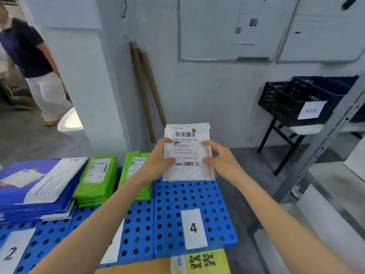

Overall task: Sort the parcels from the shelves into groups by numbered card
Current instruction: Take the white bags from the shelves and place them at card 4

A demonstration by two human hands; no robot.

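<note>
White parcel [187,173], two hands [158,163] [222,162]; two green stacks [97,178] [136,167].

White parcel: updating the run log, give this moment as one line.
left hand: holds white parcel; right hand: holds same; position: over card 4 section; placed: no

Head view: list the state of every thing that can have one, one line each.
white parcel, held up, label facing the camera
left hand, grips the parcel's left edge
right hand, holds its right edge
green parcels, stacked in two piles on the blue panel
blue parcels, stacked behind card 2
card 4, lying flat, uncovered
black crate, sitting on a folding stand
</note>
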